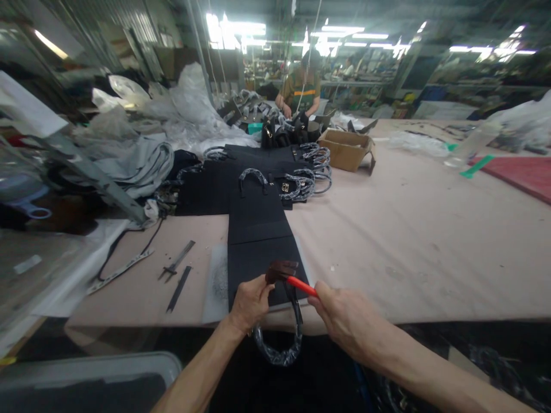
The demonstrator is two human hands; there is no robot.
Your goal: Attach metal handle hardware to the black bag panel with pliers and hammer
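My right hand [340,312] is wrapped round the red handle of a claw hammer [282,271]. The dark hammer head hangs right by the fingertips of my left hand [251,301]. Those left fingers are pinched together at the near end of a black bag panel [262,261]; what is between them is hidden. A plastic-wrapped bag handle [279,357] loops down over the table's front edge below both hands. At the panel's far end stands another wrapped handle [253,175]. A pale board [216,284] lies under the panel.
Calipers [177,263] and a steel ruler [179,289] lie to the left on the table [387,252]. Behind are stacked black bag panels [202,192] with wrapped handles and a cardboard box [344,150]. A co-worker [301,86] stands at the far side. A red sheet [523,175] lies right.
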